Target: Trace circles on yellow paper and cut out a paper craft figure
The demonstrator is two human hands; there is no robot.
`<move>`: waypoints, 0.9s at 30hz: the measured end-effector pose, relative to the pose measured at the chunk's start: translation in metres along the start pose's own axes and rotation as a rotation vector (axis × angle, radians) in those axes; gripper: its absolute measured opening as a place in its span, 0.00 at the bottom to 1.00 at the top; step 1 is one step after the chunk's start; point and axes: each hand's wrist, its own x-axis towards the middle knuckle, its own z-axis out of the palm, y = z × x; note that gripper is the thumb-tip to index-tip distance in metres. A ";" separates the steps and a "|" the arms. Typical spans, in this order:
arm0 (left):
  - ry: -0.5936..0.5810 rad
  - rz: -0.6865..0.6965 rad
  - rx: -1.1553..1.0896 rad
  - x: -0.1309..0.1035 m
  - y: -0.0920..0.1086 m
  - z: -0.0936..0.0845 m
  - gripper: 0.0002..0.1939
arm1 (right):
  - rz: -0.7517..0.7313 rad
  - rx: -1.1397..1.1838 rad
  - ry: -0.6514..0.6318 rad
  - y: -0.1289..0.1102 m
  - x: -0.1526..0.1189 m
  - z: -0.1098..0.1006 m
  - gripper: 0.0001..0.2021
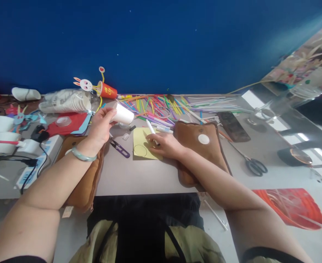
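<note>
My left hand [102,124] grips a white paper cup [123,114], tilted on its side above the table. In my right hand [165,143] is a white marker [150,126], its upper end pointing up and away from me. That hand rests on the right part of a yellow sheet of paper [150,135]. A drawn circle [140,150] shows at the sheet's lower left. Just left of the paper lie purple thread snips [119,148] and a small eraser-like piece [125,136]. The marker's tip is hidden by my fingers.
Brown cushions [201,149] lie under or beside both forearms. Colourful pipe cleaners [155,106] cover the table's back. A red cup figure with a rabbit face [108,90] stands behind, near stacked paper cups [67,102]. Scissors [255,166] and a dark phone [233,126] lie right; a power strip [44,157] left.
</note>
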 end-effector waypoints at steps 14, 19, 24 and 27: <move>0.078 -0.067 -0.046 0.006 -0.001 -0.006 0.16 | -0.009 -0.051 -0.068 0.000 -0.003 -0.006 0.18; 0.068 -0.074 -0.053 0.012 -0.004 -0.010 0.14 | -0.021 -0.091 -0.060 -0.001 -0.004 -0.004 0.17; 0.048 -0.037 -0.057 0.016 -0.009 -0.012 0.14 | -0.027 -0.105 -0.047 -0.001 -0.004 -0.004 0.16; 0.065 -0.016 -0.018 0.015 -0.008 -0.011 0.12 | -0.026 -0.100 -0.047 -0.001 -0.004 -0.004 0.15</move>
